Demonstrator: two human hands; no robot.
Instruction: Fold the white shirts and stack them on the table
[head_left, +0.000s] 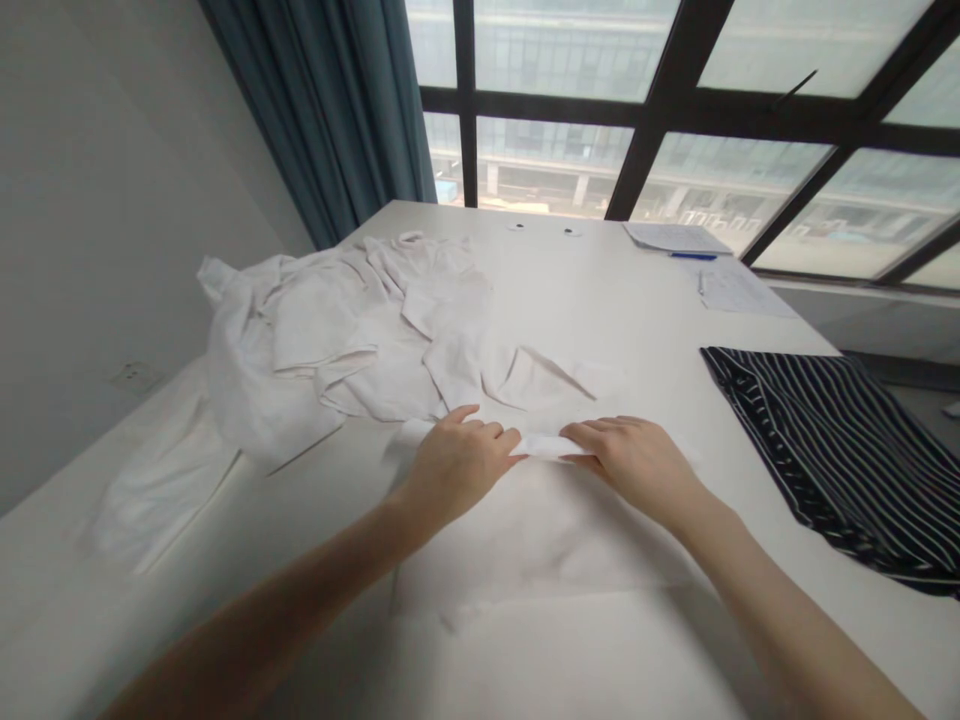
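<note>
A white cloth garment (540, 540) lies across the near middle of the white table, its upper edge rolled or folded into a narrow band. My left hand (465, 455) grips that band from the left, fingers curled round it. On the right, my right hand (626, 458) pinches the same band, thumb below and fingers on top. A short stretch of the folded edge shows between the two hands. Just beyond them, more white cloth (450, 360) spreads out in loose creases; whether it joins the held piece I cannot tell.
A rumpled heap of white cloth (300, 320) covers the table's left side. At the right edge lies a black and white striped cloth (847, 440). Paper sheets (675, 238) and a blue pen (694, 257) sit at the far right corner, before the window. A blue curtain (337, 110) hangs behind.
</note>
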